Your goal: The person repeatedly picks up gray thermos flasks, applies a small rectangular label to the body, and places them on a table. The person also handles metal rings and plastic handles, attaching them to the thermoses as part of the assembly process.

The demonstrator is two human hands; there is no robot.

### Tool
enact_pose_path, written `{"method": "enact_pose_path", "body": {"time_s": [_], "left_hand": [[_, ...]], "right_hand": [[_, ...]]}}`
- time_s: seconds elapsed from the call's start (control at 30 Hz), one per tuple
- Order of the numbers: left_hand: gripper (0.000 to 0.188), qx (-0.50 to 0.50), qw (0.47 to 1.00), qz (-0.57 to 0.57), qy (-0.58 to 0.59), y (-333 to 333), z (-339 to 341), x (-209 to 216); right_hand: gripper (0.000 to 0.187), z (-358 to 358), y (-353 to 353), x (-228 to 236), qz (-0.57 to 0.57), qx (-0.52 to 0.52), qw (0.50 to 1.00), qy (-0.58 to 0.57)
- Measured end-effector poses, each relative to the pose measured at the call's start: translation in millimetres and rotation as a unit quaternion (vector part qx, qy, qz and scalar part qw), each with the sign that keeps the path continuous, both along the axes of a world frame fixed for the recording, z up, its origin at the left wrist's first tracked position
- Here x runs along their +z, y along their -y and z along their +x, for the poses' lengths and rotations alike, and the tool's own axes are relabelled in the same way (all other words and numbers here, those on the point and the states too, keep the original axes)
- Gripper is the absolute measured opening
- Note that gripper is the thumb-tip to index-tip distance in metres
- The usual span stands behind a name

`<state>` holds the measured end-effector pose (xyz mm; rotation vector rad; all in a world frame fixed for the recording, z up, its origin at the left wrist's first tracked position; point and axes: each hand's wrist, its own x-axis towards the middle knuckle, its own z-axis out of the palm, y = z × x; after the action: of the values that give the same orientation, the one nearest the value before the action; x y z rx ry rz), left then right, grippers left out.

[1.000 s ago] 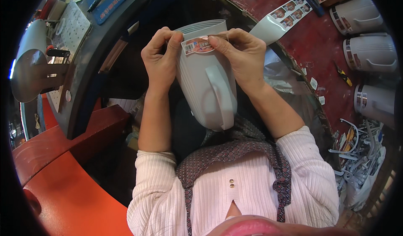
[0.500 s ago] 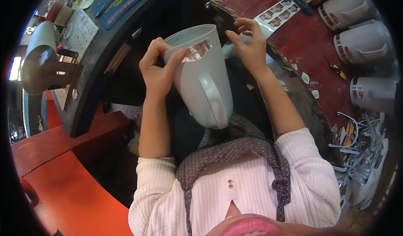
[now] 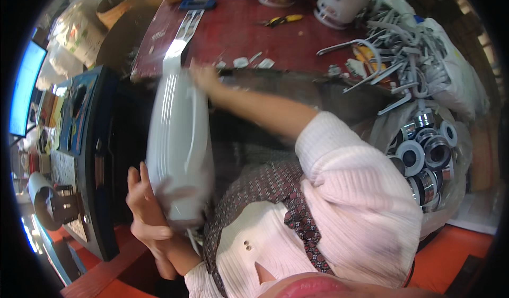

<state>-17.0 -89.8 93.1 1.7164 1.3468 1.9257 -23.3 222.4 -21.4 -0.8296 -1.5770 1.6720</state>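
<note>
Pale grey, ribbed plastic pitcher [image 3: 181, 139]: left of centre in the frame, long axis near vertical, blurred. Left hand [image 3: 146, 202]: beside its lower end, some fingers raised and spread; whether it bears the weight, cannot tell. Right hand [image 3: 205, 79]: smeared, by the pitcher's upper end; whether its fingers are closed on anything, cannot tell.

Risks, as judged:
1. Slip. Smooth plastic; if the left hand only leans on the side, the pitcher could roll off toward the dark gap at centre left.
2. Snag. The long white paper strip with printed pictures [image 3: 183, 36], upper left, runs over the edge of the dark red, worn desk [image 3: 233, 38] to the pitcher's upper end. A sideways knock could drag or crease it; contact uncertain.
3. Contamination. White paper scraps [image 3: 241, 63] near the desk edge could cling to any exposed adhesive.
4. Sweep. A wide swing of the right forearm toward upper right could disturb the tangled heap of grey curved plastic handles [image 3: 408, 67], some overhanging the edge.
</note>
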Motion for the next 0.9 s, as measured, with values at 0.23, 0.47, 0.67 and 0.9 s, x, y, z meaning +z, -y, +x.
{"method": "enact_pose_path", "body": {"time_s": [0.23, 0.47, 0.67, 0.9], "left_hand": [[0.042, 0.039, 0.981, 0.100, 0.162, -3, 46, 12], [0.088, 0.256, 0.932, 0.028, -0.256, 30, 70, -17], [0.100, 0.381, 0.911, 0.033, -0.153, 35, 4, 4], [0.113, 0.264, 0.942, -0.207, 0.023, -30, -7, -12]], "right_hand": [[0.062, 100, 46, -101, -0.129, 0.250, 0.949, 0.139], [0.063, 109, 29, -16, 0.079, 0.346, 0.900, 0.253], [0.035, 124, -195, 43, 0.671, -0.058, 0.678, 0.293], [0.024, 143, -270, 8, 0.658, 0.065, 0.629, 0.409]]}}
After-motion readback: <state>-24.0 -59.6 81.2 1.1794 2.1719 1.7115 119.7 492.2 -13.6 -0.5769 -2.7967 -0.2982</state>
